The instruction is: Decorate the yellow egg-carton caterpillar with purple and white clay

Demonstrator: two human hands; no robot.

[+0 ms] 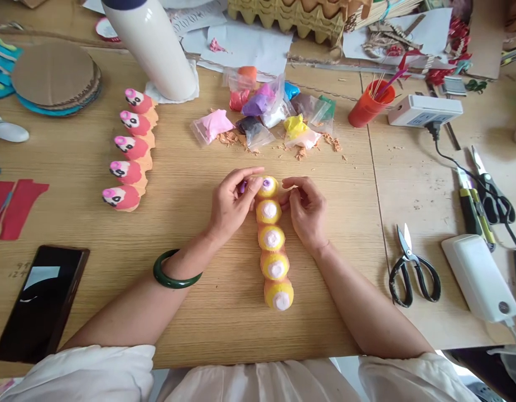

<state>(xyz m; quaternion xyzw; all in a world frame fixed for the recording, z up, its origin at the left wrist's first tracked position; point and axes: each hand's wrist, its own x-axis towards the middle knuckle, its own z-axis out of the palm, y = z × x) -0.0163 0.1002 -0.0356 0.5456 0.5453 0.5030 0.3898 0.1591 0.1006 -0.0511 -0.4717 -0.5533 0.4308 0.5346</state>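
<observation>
An egg-carton strip [273,254] stretches lengthwise before me, its several bumps coated in yellow clay with pale pink discs. On the farthest bump's disc sits a small purple piece [266,182]. My left hand [232,204] is closed around a lump of purple clay [242,187], its thumb touching the far bump. On the other side, my right hand [308,212] has curled fingers close against the strip's far end; whatever they pinch is hidden. Beyond both hands lie bags of coloured clay, among them pink clay [215,125] and yellow clay [296,128].
At left stands a finished-looking pink strip [132,146] with faces, near a white bottle [157,50] and a phone [42,301]. Scissors [408,262], a power bank [479,279], a power strip [425,110] and a red cup [369,106] are at right. Egg cartons [295,17] lie behind.
</observation>
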